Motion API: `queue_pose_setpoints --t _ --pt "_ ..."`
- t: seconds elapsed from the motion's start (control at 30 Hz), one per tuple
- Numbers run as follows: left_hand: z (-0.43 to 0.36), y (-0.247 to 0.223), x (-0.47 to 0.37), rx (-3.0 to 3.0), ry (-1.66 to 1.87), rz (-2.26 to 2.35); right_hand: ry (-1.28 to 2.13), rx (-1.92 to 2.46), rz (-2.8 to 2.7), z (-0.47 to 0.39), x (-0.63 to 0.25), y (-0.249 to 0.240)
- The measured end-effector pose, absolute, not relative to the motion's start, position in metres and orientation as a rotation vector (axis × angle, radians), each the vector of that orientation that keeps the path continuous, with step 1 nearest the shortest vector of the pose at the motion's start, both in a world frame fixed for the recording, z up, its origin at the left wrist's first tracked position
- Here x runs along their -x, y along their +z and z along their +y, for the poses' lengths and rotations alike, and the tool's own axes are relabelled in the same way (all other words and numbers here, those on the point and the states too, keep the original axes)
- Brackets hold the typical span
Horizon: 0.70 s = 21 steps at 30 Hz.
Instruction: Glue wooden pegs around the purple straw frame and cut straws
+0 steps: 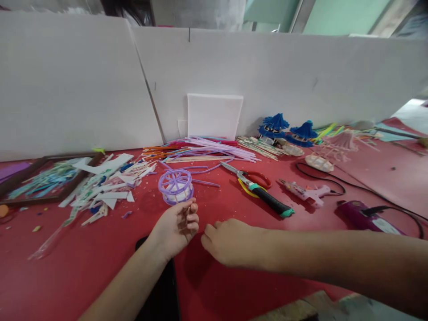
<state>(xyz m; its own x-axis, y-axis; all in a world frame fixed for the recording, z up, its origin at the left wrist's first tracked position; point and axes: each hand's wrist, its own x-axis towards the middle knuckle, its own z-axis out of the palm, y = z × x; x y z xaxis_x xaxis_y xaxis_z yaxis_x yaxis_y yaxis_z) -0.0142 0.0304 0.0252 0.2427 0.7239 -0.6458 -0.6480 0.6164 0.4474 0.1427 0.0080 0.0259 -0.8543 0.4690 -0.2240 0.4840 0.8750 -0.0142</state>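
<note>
We have our left hand (179, 225) turned partly palm up with its fingers curled inward, and we cannot tell whether anything is pinched between them. Just past its fingertips the purple spoked model (180, 193), with rings around a white side, sits on the red table (100, 249); we cannot tell whether they touch it. Our right hand (230, 243) is just beside the left, back upward, its fingers bent down and mostly hidden, so we cannot make out whether they grip something. Under our left forearm lies a dark flat object (160, 290). Beyond the model we see a heap of lilac stems (220, 149) in front of an upright white card (214, 116). To our right lie the shears (258, 189), then a pink glue gun (310, 194), with two blue-roofed models (274, 125) farther back. To our left, paper scraps (110, 178) spread beside a brown frame (36, 200).
</note>
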Motion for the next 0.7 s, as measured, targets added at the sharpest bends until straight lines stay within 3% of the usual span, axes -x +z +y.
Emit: queue_pose_setpoints --t 0.27,0.47,0.7 --pt "0.030 0.013 0.007 0.044 1.174 0.929 -0.435 -0.938 2.738 0.011 -0.136 0.022" --pt "0.026 0.014 0.002 0.081 1.244 0.851 -0.733 -1.152 2.731 0.051 -0.131 0.061" --pt "0.028 0.000 0.013 0.149 1.255 0.752 -0.740 -1.222 2.798 0.052 -0.097 0.073"
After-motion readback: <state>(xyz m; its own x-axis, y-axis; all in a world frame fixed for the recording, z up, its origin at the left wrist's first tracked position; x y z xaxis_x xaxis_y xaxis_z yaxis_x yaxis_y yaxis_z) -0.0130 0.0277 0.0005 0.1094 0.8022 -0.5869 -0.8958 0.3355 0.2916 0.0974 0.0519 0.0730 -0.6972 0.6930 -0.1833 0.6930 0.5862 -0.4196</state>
